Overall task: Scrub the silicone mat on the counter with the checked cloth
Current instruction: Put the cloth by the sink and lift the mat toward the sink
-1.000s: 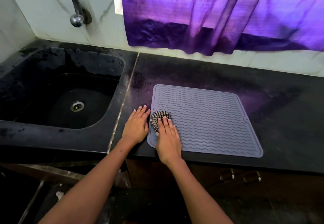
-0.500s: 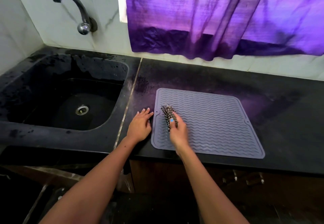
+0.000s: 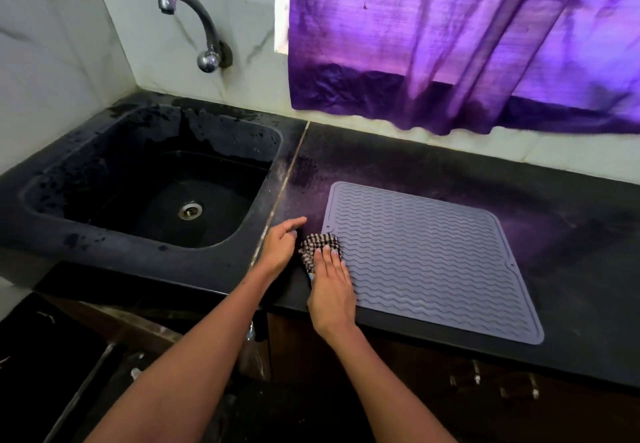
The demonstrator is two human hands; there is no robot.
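Scrubbing seems barely begun: right hand point(image 3: 330, 285) presses the checked cloth point(image 3: 317, 245), fingers straight and together, on the left edge of the mat point(image 3: 433, 259); left hand point(image 3: 280, 245) rests loose-fingered on the worktop point(image 3: 571, 234).

Dim purple daylight through the curtain point(image 3: 450, 44), wide-angle curvature at edges.

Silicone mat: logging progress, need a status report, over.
Right hand flat, pressing checked cloth on mat left edge. Left hand open on counter beside it. Nothing else on mat.
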